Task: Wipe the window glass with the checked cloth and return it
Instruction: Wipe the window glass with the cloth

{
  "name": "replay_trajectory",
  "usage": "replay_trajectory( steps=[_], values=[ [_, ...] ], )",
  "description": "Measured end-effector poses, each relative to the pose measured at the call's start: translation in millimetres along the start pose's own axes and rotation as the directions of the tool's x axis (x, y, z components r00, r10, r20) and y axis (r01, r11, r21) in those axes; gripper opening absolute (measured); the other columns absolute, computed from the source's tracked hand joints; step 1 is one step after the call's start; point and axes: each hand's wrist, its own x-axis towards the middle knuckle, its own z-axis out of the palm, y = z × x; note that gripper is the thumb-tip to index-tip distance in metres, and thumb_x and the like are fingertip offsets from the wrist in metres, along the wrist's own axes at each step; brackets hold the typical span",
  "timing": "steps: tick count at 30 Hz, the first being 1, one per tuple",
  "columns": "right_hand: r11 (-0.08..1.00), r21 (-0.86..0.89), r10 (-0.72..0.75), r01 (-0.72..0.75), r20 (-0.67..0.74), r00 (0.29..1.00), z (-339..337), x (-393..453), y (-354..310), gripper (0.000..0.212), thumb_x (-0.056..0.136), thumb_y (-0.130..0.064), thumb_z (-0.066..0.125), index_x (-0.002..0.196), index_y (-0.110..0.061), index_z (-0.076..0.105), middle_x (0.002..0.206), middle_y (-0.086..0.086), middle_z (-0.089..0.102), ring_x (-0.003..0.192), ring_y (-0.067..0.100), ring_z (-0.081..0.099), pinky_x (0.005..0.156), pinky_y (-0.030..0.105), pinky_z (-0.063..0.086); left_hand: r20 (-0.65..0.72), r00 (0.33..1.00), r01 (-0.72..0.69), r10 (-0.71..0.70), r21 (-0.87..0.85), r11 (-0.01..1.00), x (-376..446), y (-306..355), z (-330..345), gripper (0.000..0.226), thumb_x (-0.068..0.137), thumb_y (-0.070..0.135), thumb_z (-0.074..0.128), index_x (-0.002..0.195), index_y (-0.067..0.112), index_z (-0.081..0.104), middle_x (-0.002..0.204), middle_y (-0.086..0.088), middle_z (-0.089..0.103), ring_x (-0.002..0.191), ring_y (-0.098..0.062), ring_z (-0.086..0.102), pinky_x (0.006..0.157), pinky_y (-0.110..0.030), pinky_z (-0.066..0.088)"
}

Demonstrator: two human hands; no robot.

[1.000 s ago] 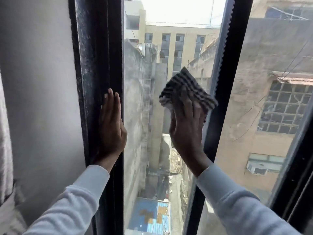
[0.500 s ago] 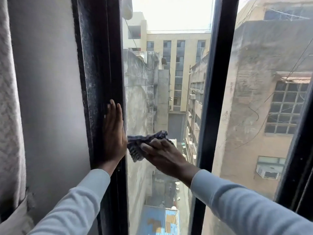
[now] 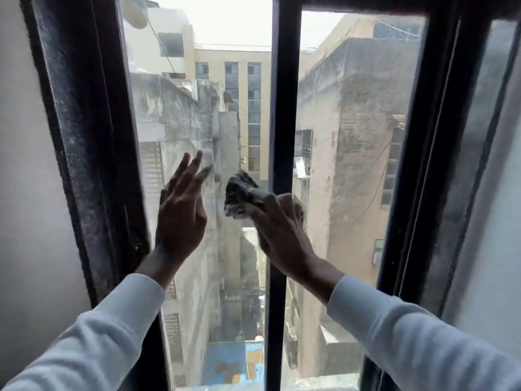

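right hand (image 3: 282,230) grips the bunched checked cloth (image 3: 242,196) vs window glass (image 3: 197,108), left hand (image 3: 180,218) beside it w/ fingers spread

cloth (image 3: 244,194) motion-blurred, check pattern unreadable, right hand (image 3: 282,232) fingers hidden

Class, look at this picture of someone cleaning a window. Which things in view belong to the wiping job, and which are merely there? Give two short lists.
Part of the job:
- checked cloth, bunched in the right hand
- window glass
- left hand, open

Merely there:
- black window frame
- centre bar
- buildings outside
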Motion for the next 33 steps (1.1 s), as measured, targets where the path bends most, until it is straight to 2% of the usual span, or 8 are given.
replay_trajectory(
  steps=[3, 7, 13, 16, 19, 24, 29, 33],
  values=[
    [0.968, -0.115, 0.18, -0.224, -0.308, 0.934, -56.6, 19.7, 89.7, 0.047, 0.106, -0.013, 0.064, 0.152, -0.022, 0.059, 0.147, 0.008, 0.051, 0.117, 0.032, 0.053, 0.096, 0.042, 0.042, 0.186, 0.967, -0.178, 0.173, 0.008, 0.984, 7.5, 60.1, 25.6, 0.064, 0.109, 0.007, 0.054, 0.17, 0.013, 0.037, 0.181, -0.005, 0.028, 0.171, -0.021, 0.021, 0.137, -0.043, 0.021],
    [0.86, -0.102, 0.469, -0.5, -0.226, 0.854, -57.4, -2.4, 161.5, 0.043, 0.11, -0.008, 0.057, 0.153, -0.008, 0.06, 0.167, 0.024, 0.045, 0.152, 0.049, 0.044, 0.125, 0.065, 0.033, 0.377, 0.894, -0.339, 0.244, 0.211, 0.917, 3.9, 102.6, 58.3, 0.089, 0.109, 0.051, 0.05, 0.175, 0.009, 0.009, 0.185, -0.009, 0.003, 0.172, -0.023, 0.007, 0.135, -0.047, 0.003],
    [0.967, -0.199, -0.111, 0.157, 0.221, 0.969, -10.9, -28.3, 159.7, 0.061, 0.11, -0.018, 0.055, 0.168, -0.028, 0.036, 0.179, 0.002, 0.029, 0.169, 0.031, 0.016, 0.135, 0.06, 0.019, 0.394, 0.901, -0.349, 0.182, 0.41, 0.843, -5.9, 104.1, 75.9, 0.098, 0.107, 0.058, 0.051, 0.176, 0.01, 0.001, 0.185, -0.007, -0.004, 0.172, -0.021, 0.004, 0.129, -0.047, 0.003],
    [0.962, -0.242, 0.112, -0.124, -0.059, 0.992, -21.7, 19.0, 192.7, 0.055, 0.115, -0.023, 0.043, 0.169, -0.023, 0.032, 0.179, 0.009, 0.028, 0.168, 0.033, 0.019, 0.134, 0.061, 0.018, 0.391, 0.9, -0.369, 0.193, 0.448, 0.814, -4.6, 101.3, 75.4, 0.105, 0.101, 0.068, 0.052, 0.176, 0.012, 0.005, 0.186, -0.004, 0.0, 0.171, -0.017, 0.009, 0.128, -0.045, 0.007],
    [0.845, -0.109, 0.501, -0.523, -0.178, 0.847, -12.6, -44.1, 155.4, 0.054, 0.114, -0.023, 0.038, 0.168, -0.019, 0.035, 0.18, 0.012, 0.019, 0.167, 0.04, 0.018, 0.131, 0.069, 0.019, 0.455, 0.872, -0.391, 0.178, 0.43, 0.814, -3.6, 98.7, 72.1, 0.116, 0.096, 0.072, 0.055, 0.175, 0.014, -0.006, 0.184, -0.003, -0.014, 0.171, -0.017, -0.004, 0.129, -0.045, 0.0],
    [0.97, -0.229, -0.053, 0.084, 0.138, 0.989, -3.1, -42.8, 144.4, 0.053, 0.111, -0.02, 0.047, 0.163, -0.024, 0.046, 0.177, 0.005, 0.031, 0.167, 0.033, 0.022, 0.134, 0.061, 0.022, 0.489, 0.859, -0.365, 0.155, 0.37, 0.855, -3.1, 100.5, 74.2, 0.12, 0.094, 0.071, 0.057, 0.173, 0.016, -0.016, 0.183, -0.002, -0.022, 0.171, -0.017, -0.01, 0.13, -0.048, 0.0],
    [0.852, -0.061, 0.507, -0.521, -0.158, 0.847, -2.7, -54.1, 142.9, 0.051, 0.112, -0.017, 0.048, 0.163, -0.019, 0.048, 0.179, 0.011, 0.025, 0.167, 0.037, 0.018, 0.132, 0.066, 0.022, 0.465, 0.873, -0.346, 0.147, 0.38, 0.858, -4.2, 100.4, 75.8, 0.123, 0.091, 0.069, 0.063, 0.175, 0.016, -0.009, 0.185, -0.002, -0.016, 0.172, -0.017, -0.006, 0.129, -0.048, 0.004],
    [0.986, -0.138, 0.107, -0.092, 0.108, 0.988, 15.7, -80.7, 118.6, 0.056, 0.108, -0.009, 0.057, 0.163, -0.018, 0.048, 0.178, 0.009, 0.03, 0.167, 0.036, 0.021, 0.13, 0.066, 0.025, 0.464, 0.876, -0.335, 0.135, 0.382, 0.862, -5.4, 104.0, 77.6, 0.121, 0.096, 0.067, 0.061, 0.174, 0.016, -0.016, 0.183, -0.002, -0.024, 0.171, -0.015, -0.013, 0.13, -0.046, -0.001]
  ],
)
